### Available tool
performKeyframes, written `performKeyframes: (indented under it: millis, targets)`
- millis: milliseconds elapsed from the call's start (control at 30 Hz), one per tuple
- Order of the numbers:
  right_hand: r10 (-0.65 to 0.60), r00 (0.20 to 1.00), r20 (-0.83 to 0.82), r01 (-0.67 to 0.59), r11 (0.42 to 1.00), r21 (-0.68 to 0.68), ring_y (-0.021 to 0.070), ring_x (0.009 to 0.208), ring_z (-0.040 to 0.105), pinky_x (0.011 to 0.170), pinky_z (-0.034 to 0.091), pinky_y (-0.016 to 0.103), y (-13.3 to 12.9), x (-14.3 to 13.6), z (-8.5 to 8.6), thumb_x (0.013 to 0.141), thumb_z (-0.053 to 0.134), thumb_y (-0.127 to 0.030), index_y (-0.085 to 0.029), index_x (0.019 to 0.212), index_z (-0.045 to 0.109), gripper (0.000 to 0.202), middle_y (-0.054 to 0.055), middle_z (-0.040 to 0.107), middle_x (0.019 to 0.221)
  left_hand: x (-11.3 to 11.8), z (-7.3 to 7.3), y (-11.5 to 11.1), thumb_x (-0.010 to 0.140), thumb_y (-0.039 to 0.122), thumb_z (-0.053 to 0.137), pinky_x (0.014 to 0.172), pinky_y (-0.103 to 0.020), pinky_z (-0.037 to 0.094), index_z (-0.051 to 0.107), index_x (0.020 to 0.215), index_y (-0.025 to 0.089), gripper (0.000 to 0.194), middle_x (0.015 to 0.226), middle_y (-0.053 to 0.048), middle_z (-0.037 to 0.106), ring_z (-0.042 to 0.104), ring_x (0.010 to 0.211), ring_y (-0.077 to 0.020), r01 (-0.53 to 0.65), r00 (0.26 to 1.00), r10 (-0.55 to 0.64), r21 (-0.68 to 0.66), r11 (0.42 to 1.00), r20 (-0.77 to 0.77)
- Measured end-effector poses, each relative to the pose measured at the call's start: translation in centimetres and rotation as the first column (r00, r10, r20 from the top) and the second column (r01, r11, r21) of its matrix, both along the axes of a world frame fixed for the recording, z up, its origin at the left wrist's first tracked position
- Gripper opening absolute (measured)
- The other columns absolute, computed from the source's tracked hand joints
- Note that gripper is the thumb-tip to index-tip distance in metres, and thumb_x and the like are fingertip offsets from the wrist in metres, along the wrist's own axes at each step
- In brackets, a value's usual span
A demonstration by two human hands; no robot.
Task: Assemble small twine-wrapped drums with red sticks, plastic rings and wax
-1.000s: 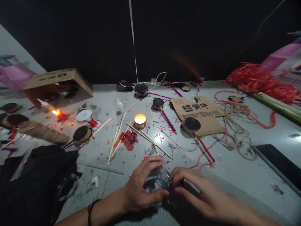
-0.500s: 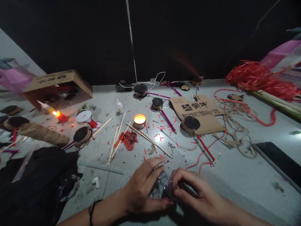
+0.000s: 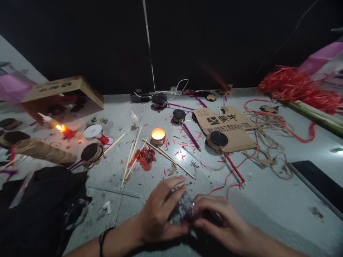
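Low in the middle, my left hand (image 3: 160,212) curves around a shiny, clear plastic thing (image 3: 185,206); its exact kind is hard to make out. My right hand (image 3: 221,219) pinches the near right side of it, thumb and fingers closed on the plastic. Just beyond my hands lie wooden sticks (image 3: 166,155), a lump of red wax (image 3: 147,158) and a lit tealight candle (image 3: 158,136). A small drum with a black top (image 3: 217,139) and a red-wrapped handle lies to the right of them.
A cardboard sheet (image 3: 238,137), tangled twine (image 3: 270,139), red raffia (image 3: 292,89) and a phone (image 3: 316,184) lie on the right. At left are an open cardboard box (image 3: 91,91), a burning red candle (image 3: 66,132), a twine cone (image 3: 45,151) and black cloth (image 3: 45,203).
My right fingers have shifted and spread slightly along the clear plastic thing. My left hand stays around it, and the view has moved a little.
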State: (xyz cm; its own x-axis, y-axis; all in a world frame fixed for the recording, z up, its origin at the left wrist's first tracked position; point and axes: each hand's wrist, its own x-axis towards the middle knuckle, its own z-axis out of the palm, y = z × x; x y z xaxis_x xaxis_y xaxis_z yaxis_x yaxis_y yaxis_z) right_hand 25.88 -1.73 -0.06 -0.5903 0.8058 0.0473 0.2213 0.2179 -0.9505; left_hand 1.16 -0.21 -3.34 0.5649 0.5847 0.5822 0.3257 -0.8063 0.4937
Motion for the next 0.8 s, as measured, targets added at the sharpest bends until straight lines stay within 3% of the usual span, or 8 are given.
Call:
performKeyframes:
  millis: [100, 267, 367, 533, 700, 800]
  targets:
    - [-0.012, 1.0, 0.006, 0.013, 0.998, -0.055, 0.019, 0.083, 0.069, 0.076, 0.053, 0.032, -0.3, 0.6, 0.0, 0.11, 0.057, -0.043, -0.023, 0.103, 0.07, 0.025, 0.006, 0.075, 0.092, -0.1, -0.1, 0.1, 0.095, 0.044, 0.077, 0.111, -0.055, 0.059, 0.036, 0.165, 0.014, 0.087, 0.155, -0.027, 0.052, 0.057, 0.143, -0.0377, 0.005, 0.999, -0.003, -0.064, 0.998, 0.035]
    - [0.053, 0.996, -0.076, -0.069, 0.972, -0.223, 0.0134, 0.063, 0.063, 0.062, 0.052, 0.026, -0.8, 1.5, -0.2, 0.114, 0.05, -0.047, -0.022, 0.113, 0.067, 0.031, 0.001, 0.068, 0.078, -0.1, -0.2, 0.1, 0.093, 0.046, 0.079, 0.113, -0.056, 0.058, 0.034, 0.167, 0.012, 0.093, 0.154, -0.027, 0.052, 0.057, 0.143, -0.0378, 0.036, 0.998, -0.033, -0.064, 0.997, 0.049]
    - [0.062, 0.996, -0.06, -0.074, 0.971, -0.226, 0.0127, 0.062, 0.065, 0.063, 0.054, 0.027, -0.8, 1.6, -0.1, 0.114, 0.049, -0.046, -0.022, 0.114, 0.067, 0.029, 0.004, 0.074, 0.087, -0.1, -0.2, -0.1, 0.09, 0.045, 0.082, 0.114, -0.055, 0.058, 0.033, 0.167, 0.012, 0.097, 0.154, -0.027, 0.053, 0.057, 0.143, -0.0385, 0.041, 0.998, -0.038, -0.06, 0.997, 0.044]
    - [0.057, 0.998, 0.005, -0.058, 0.997, 0.059, 0.0181, 0.079, 0.077, 0.078, 0.057, 0.036, -0.7, 1.8, 0.2, 0.111, 0.055, -0.032, -0.026, 0.114, 0.065, 0.013, 0.004, 0.082, 0.097, 0.0, -0.1, 0.0, 0.091, 0.048, 0.081, 0.111, -0.057, 0.06, 0.03, 0.17, 0.013, 0.1, 0.153, -0.027, 0.055, 0.06, 0.14, -0.039, 0.064, 0.997, -0.061, -0.065, 0.996, 0.051]
    - [0.032, 0.999, 0.031, -0.039, 0.964, 0.264, 0.0177, 0.08, 0.077, 0.074, 0.056, 0.034, -0.7, 1.9, 0.0, 0.108, 0.058, -0.022, -0.03, 0.12, 0.062, 0.015, 0.0, 0.082, 0.096, -0.1, 0.2, 0.1, 0.095, 0.052, 0.077, 0.114, -0.054, 0.059, 0.024, 0.171, 0.012, 0.101, 0.153, -0.027, 0.056, 0.059, 0.143, -0.0368, 0.115, 0.993, -0.112, -0.066, 0.991, 0.044]
    - [0.059, 0.997, 0.059, -0.077, 0.92, 0.384, 0.021, 0.082, 0.077, 0.074, 0.058, 0.037, -0.8, 2.1, -0.8, 0.106, 0.056, -0.018, -0.029, 0.124, 0.063, 0.022, 0.004, 0.082, 0.099, -0.2, 0.1, 0.1, 0.097, 0.058, 0.073, 0.117, -0.056, 0.057, 0.02, 0.173, 0.013, 0.104, 0.157, -0.028, 0.053, 0.057, 0.147, -0.0387, 0.17, 0.985, -0.164, -0.11, 0.979, 0.061]
